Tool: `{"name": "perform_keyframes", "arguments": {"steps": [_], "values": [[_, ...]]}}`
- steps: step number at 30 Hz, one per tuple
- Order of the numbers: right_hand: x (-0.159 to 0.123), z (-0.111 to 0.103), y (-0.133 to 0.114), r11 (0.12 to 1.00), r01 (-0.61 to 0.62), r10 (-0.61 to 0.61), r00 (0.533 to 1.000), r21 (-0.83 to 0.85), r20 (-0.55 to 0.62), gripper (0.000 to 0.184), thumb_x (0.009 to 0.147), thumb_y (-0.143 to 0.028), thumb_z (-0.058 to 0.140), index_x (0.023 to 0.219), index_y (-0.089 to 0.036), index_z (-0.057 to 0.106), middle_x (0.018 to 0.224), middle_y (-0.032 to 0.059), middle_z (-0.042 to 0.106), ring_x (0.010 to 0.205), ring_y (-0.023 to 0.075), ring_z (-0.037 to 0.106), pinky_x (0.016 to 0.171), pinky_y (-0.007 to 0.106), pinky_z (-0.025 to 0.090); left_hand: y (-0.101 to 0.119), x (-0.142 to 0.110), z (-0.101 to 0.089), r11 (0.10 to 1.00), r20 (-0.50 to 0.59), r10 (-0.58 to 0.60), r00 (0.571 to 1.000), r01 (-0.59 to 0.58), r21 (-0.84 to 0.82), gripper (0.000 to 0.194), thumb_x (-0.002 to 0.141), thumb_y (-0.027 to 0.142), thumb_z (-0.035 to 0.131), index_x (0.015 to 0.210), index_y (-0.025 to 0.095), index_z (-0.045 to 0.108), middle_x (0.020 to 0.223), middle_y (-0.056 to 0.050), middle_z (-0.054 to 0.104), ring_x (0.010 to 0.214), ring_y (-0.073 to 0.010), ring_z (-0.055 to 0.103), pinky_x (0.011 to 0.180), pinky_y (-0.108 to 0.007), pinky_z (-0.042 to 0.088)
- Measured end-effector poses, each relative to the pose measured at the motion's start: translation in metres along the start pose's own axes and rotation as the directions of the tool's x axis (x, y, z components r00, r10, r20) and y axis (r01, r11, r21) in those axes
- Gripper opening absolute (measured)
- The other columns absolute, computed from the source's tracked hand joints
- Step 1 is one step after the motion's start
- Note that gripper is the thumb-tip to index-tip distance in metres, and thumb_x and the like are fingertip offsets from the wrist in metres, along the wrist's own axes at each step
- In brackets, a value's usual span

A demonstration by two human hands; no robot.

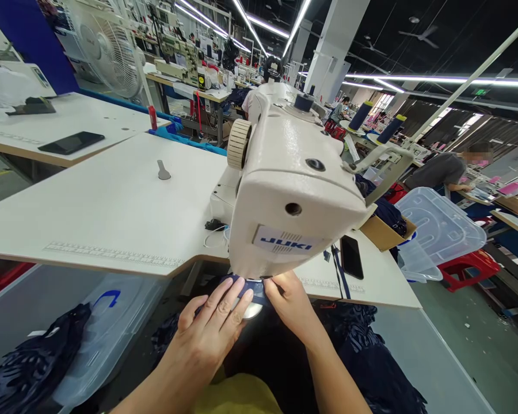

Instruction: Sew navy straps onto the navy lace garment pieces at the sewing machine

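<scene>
A cream JUKI sewing machine (285, 190) stands on the white work table (112, 201), its head right in front of me. Under the head lies dark navy fabric (354, 339). My left hand (211, 328) rests flat on the fabric just below the machine head, fingers stretched out and slightly spread. My right hand (289, 302) is at the fabric's edge under the head, fingers curled and pressed against the cloth. The needle area is hidden by the machine head.
A black phone (351, 257) lies on the table right of the machine. A clear plastic bin (90, 345) with dark fabric sits at lower left. Another clear bin (435, 230) and a red stool (470, 265) stand right. A second phone (71, 142) lies on the left table. Another person (451, 169) works at far right.
</scene>
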State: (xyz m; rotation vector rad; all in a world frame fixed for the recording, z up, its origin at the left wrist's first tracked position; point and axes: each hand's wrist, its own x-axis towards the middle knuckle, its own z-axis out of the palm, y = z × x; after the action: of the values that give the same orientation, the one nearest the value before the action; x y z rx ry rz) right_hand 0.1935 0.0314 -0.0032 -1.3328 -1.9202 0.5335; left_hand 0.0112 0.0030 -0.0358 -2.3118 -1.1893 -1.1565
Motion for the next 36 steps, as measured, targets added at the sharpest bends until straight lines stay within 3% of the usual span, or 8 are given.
{"name": "perform_keyframes", "arguments": {"steps": [7, 11, 14, 18, 24, 27, 32, 36], "values": [[-0.001, 0.004, 0.0, 0.998, -0.012, 0.013, 1.0, 0.068, -0.009, 0.022, 0.093, -0.016, 0.044, 0.074, -0.021, 0.054, 0.083, 0.0008, 0.059, 0.083, 0.0156, 0.053, 0.076, 0.027, 0.039, -0.001, 0.0, -0.003, 0.999, 0.014, -0.042, 0.999, 0.042, 0.006, 0.04, 0.096, 0.03, 0.044, 0.135, 0.025, 0.047, 0.128, -0.005, 0.062, 0.112, -0.0188, 0.06, 0.097, -0.034, 0.034], [-0.004, 0.006, 0.003, 0.994, -0.026, 0.025, 1.0, 0.11, 0.018, 0.022, 0.096, -0.022, 0.04, 0.082, -0.021, 0.057, 0.088, 0.0022, 0.059, 0.086, 0.0166, 0.053, 0.076, 0.028, 0.039, -0.008, 0.002, -0.012, 0.994, 0.115, 0.062, 0.991, -0.072, 0.088, 0.043, 0.093, 0.032, 0.052, 0.133, 0.017, 0.048, 0.131, -0.009, 0.059, 0.116, -0.0205, 0.058, 0.093, -0.033, 0.038], [-0.009, 0.009, 0.01, 0.98, -0.046, 0.042, 0.999, 0.195, 0.025, 0.018, 0.098, -0.026, 0.04, 0.094, -0.023, 0.057, 0.087, 0.0007, 0.058, 0.083, 0.0156, 0.053, 0.075, 0.027, 0.04, -0.01, 0.002, -0.016, 0.987, 0.165, 0.096, 0.982, -0.115, 0.109, 0.045, 0.092, 0.032, 0.053, 0.133, 0.016, 0.048, 0.134, -0.01, 0.057, 0.118, -0.0209, 0.056, 0.093, -0.033, 0.039], [-0.021, 0.016, 0.029, 0.921, -0.121, 0.12, 0.992, 0.371, 0.024, 0.023, 0.096, -0.033, 0.044, 0.118, -0.024, 0.043, 0.081, -0.0022, 0.053, 0.072, 0.014, 0.05, 0.069, 0.026, 0.041, -0.006, 0.001, -0.015, 0.997, 0.186, 0.031, 0.982, -0.044, 0.064, 0.046, 0.092, 0.03, 0.052, 0.136, 0.018, 0.045, 0.137, -0.008, 0.053, 0.122, -0.021, 0.053, 0.096, -0.035, 0.038], [-0.039, 0.023, 0.063, 0.975, -0.141, 0.104, 0.972, 0.172, 0.212, 0.021, 0.096, -0.036, 0.044, 0.087, -0.021, 0.056, 0.084, 0.0012, 0.057, 0.081, 0.0166, 0.053, 0.076, 0.029, 0.041, -0.002, 0.005, -0.012, 0.999, 0.132, 0.022, 0.991, -0.026, 0.024, 0.041, 0.093, 0.031, 0.051, 0.133, 0.023, 0.049, 0.132, -0.005, 0.058, 0.115, -0.0197, 0.058, 0.095, -0.034, 0.035], [-0.049, 0.025, 0.079, 0.963, -0.201, 0.152, 0.956, 0.182, 0.249, 0.017, 0.095, -0.033, 0.048, 0.095, -0.022, 0.06, 0.094, 0.0026, 0.062, 0.09, 0.0183, 0.056, 0.084, 0.031, 0.042, 0.0, 0.008, -0.01, 0.999, 0.098, 0.022, 0.995, -0.025, 0.034, 0.037, 0.093, 0.034, 0.05, 0.129, 0.024, 0.053, 0.128, -0.004, 0.062, 0.111, -0.019, 0.06, 0.095, -0.034, 0.033], [-0.062, 0.005, 0.082, 0.869, -0.355, 0.306, 0.933, 0.346, 0.19, 0.014, 0.09, -0.032, 0.055, 0.094, -0.02, 0.06, 0.086, 0.0004, 0.062, 0.081, 0.017, 0.058, 0.077, 0.03, 0.046, -0.004, 0.003, -0.009, 0.998, 0.085, -0.019, 0.996, 0.024, -0.052, 0.032, 0.092, 0.031, 0.052, 0.123, 0.025, 0.056, 0.124, -0.003, 0.064, 0.112, -0.018, 0.059, 0.097, -0.033, 0.035], [-0.059, -0.028, 0.049, 0.83, -0.323, 0.277, 0.946, 0.454, 0.167, 0.019, 0.09, -0.038, 0.055, 0.092, -0.021, 0.062, 0.079, -0.0001, 0.06, 0.073, 0.0153, 0.056, 0.07, 0.027, 0.046, -0.026, -0.007, -0.022, 0.98, 0.077, -0.014, 0.997, 0.029, -0.195, 0.017, 0.088, 0.015, 0.053, 0.099, 0.025, 0.063, 0.098, -0.001, 0.068, 0.096, -0.0159, 0.062, 0.087, -0.032, 0.042]]}}
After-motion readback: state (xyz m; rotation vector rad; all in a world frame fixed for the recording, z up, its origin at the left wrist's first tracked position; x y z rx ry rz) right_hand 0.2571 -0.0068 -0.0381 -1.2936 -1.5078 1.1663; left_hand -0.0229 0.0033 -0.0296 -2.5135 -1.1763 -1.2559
